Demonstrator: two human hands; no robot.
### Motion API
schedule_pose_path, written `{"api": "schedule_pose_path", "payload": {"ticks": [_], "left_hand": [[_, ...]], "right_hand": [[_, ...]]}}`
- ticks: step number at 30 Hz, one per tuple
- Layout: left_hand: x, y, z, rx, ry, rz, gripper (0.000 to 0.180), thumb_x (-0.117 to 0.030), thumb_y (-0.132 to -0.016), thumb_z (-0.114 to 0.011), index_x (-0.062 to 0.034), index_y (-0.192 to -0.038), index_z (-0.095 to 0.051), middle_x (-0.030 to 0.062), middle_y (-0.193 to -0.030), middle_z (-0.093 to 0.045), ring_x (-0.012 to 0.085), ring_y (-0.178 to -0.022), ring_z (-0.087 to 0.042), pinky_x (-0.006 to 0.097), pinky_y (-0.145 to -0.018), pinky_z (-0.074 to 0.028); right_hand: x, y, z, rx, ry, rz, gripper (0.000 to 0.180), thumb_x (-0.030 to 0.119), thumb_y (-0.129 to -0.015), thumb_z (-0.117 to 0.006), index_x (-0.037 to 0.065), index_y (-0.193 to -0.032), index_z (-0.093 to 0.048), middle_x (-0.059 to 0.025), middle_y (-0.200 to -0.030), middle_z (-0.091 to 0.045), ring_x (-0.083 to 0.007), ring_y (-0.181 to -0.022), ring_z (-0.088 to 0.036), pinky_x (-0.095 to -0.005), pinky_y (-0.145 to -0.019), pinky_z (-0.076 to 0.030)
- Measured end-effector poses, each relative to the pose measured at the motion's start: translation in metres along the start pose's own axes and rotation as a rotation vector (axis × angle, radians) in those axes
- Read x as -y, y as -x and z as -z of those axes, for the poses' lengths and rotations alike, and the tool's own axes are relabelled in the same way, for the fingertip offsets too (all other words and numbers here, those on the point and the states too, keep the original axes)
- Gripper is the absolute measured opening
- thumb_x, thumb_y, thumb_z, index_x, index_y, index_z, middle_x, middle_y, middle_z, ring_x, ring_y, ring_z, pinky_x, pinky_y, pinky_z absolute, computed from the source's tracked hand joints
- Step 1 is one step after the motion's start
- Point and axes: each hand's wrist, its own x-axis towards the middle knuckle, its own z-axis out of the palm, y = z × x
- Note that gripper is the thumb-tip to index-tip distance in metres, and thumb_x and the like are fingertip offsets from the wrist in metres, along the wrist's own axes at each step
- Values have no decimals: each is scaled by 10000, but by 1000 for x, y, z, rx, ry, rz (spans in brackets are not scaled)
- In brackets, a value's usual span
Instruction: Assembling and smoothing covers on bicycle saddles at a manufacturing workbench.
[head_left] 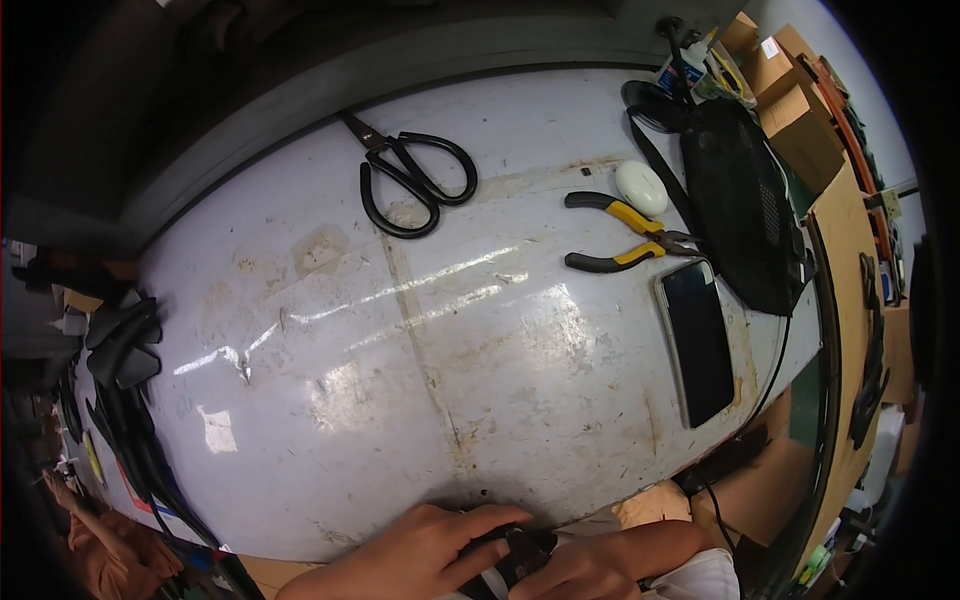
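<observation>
Small black part [515, 558], dark and glossy, clenched between left hand [420, 555] and right hand [590, 570]. Its shape is mostly hidden by fingers and cut off at the frame's lower edge

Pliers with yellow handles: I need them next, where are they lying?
In the head view the pliers lie at the table's far right, between the white oval case and the dark phone, jaws against the black bag.

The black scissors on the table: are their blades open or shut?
Shut: the black scissors lie flat, blades together in one point, loops nearly touching.
</observation>
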Motion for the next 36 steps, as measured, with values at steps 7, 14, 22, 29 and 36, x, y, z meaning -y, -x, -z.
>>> {"api": "schedule_pose_path", "payload": {"ticks": [7,14,22,29,36], "left_hand": [[-3,5,2,-32,-48,19,315,-106,-957,-693,-85,-1272,-695,131,-790,-715,281,-606,-664,357,-596,-533],[1,1,-3,-30,6,1,259,-142,-979,-698,-87,-1232,-715,119,-801,-721,266,-597,-650,341,-597,-527],[0,5,1,-50,6,3,271,-123,-968,-707,-70,-1233,-716,118,-820,-731,257,-585,-642,334,-581,-517],[7,4,3,-19,24,-21,301,-113,-965,-706,-69,-1263,-697,122,-859,-738,265,-600,-651,335,-591,-519],[8,6,2,-54,28,-18,290,-109,-959,-711,-72,-1247,-705,124,-882,-738,269,-627,-658,339,-605,-526]], "right_hand": [[-1,9,-29,-1192,-286,-389,334,239,-1041,-639,-4,-812,-636,-82,-749,-611,-247,-613,-588,-389,-555,-486],[13,16,1,-28,77,-26,247,130,-940,-737,9,-750,-635,-101,-718,-625,-259,-623,-626,-407,-612,-555],[-2,3,10,-45,-120,-104,208,70,-950,-658,-6,-759,-625,-104,-729,-612,-258,-587,-597,-394,-550,-523],[4,7,1,10,-59,-71,130,36,-902,-610,28,-773,-623,-117,-766,-625,-266,-621,-605,-395,-563,-526],[4,22,-36,-1055,-295,-385,383,258,-1055,-615,-9,-781,-624,-102,-778,-642,-248,-665,-634,-405,-582,-518]]}}
